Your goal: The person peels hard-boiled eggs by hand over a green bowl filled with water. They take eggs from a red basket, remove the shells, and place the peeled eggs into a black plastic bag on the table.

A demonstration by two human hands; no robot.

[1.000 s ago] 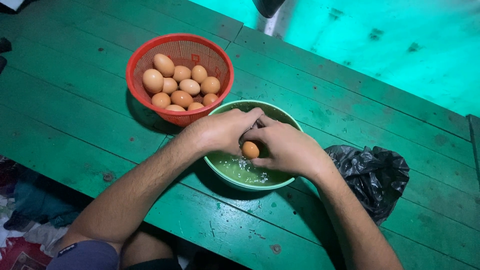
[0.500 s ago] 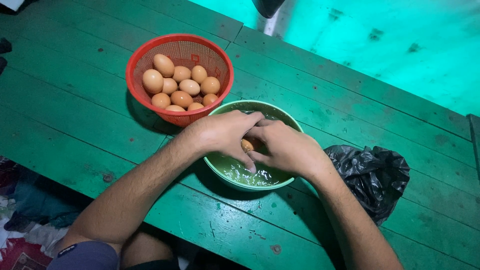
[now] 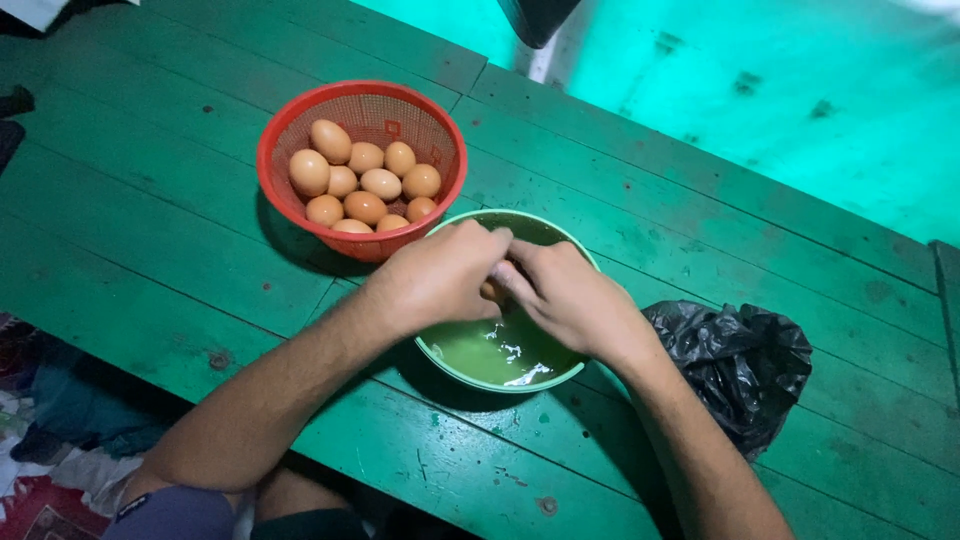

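Green painted planks make up the table (image 3: 150,250) under my arms, with a teal floor (image 3: 780,90) beyond its far edge. My left hand (image 3: 435,280) and my right hand (image 3: 570,295) meet over the green bowl (image 3: 560,372), fingers curled and pinching a brown egg (image 3: 492,291) between them. A second ago the egg showed plainly between my thumbs; now my hands have closed over it and only a sliver peeks out. Clear liquid sits at the bottom of the bowl, much as before. Just behind the bowl, touching its rim, the red basket (image 3: 290,135) holds its brown eggs (image 3: 362,182), unchanged. A crumpled black bag (image 3: 745,365) lies beside my right forearm, where it was
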